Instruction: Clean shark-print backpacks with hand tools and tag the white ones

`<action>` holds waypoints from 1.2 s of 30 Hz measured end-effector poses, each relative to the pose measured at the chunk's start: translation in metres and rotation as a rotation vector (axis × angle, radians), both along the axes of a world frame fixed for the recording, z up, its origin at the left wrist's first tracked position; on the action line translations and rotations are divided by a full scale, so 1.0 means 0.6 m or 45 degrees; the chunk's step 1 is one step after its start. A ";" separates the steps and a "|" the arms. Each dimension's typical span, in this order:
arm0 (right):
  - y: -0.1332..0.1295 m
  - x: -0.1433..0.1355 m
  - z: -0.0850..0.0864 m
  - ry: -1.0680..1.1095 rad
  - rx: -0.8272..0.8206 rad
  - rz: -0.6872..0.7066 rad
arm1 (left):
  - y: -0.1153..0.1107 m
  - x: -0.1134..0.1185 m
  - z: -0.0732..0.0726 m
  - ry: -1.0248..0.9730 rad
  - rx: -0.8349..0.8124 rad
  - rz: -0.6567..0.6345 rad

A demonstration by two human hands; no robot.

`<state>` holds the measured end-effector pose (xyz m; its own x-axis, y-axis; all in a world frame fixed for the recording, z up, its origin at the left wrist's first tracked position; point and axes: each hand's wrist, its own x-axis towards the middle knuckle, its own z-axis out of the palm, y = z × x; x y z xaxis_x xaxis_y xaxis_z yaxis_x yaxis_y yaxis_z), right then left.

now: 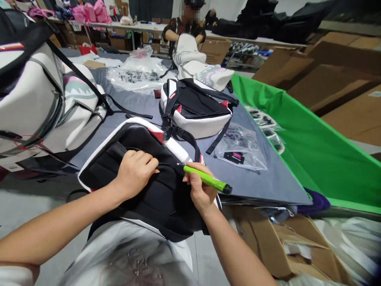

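At the near edge of the gray table (pixel 268 178), just above light gray clothing (pixel 127 250), saw a backpack (pixel 162 194) lying tilted, back panel up. Noted ridged black padding, a white border (pixel 102 145) round the top and left side, and a red patch (pixel 157 136) by the upper right corner. Could not see the front, turned face down, nor much of the padding beneath the left hand (pixel 135 172) and its forearm. Lost the lower end in shadow; could not tell its support.

Had the left hand closed on the black panel, fingertips bunched at a dark raised edge; could not make out the exact bit of fabric pinched. Had the right hand (pixel 202 186) wrapped round a green pen-like tool (pixel 206 178), black at the rear, with a small pale tip just beside that edge. Could not tell touching from hovering there.

Farther out, saw a second backpack (pixel 198 109), white and black, and could not assign the black strap (pixel 192 139) between the two to either. Beside it, saw a clear plastic bag (pixel 241 147) with a black tag, too small to read. At left, saw a large white bag (pixel 32 95) cut off by the picture's edge. Across the table, glimpsed a person (pixel 186 26) partly behind a pale bag (pixel 187 49).
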<state>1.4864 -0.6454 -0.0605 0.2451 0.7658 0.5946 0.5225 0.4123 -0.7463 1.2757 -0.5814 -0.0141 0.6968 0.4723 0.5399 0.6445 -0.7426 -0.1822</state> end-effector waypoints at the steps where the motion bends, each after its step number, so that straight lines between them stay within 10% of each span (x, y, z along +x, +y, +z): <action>1: 0.005 -0.007 0.002 -0.055 -0.003 0.018 | 0.003 -0.002 -0.004 -0.009 0.004 -0.015; 9: 0.028 -0.006 0.029 -0.183 0.028 -0.038 | 0.057 -0.043 0.043 0.087 -0.281 -0.275; 15: 0.081 -0.073 0.022 -0.532 0.306 0.137 | 0.153 -0.029 0.112 0.282 -0.384 -0.011; 25: 0.057 -0.094 -0.004 -0.451 0.140 0.286 | 0.216 0.034 0.039 0.558 -0.465 0.000; 29: 0.088 -0.058 0.002 -0.356 0.056 -0.054 | 0.203 0.028 0.031 0.560 -0.376 -0.047; 36: 0.183 -0.052 0.017 -0.799 -0.691 -0.106 | 0.209 0.053 0.013 0.579 -0.444 0.067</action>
<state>1.4553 -0.5356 -0.0502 0.0595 0.9793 0.1934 0.9205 0.0211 -0.3903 1.3073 -0.4558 -0.0060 0.7934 0.6087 -0.0028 0.5960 -0.7777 -0.1999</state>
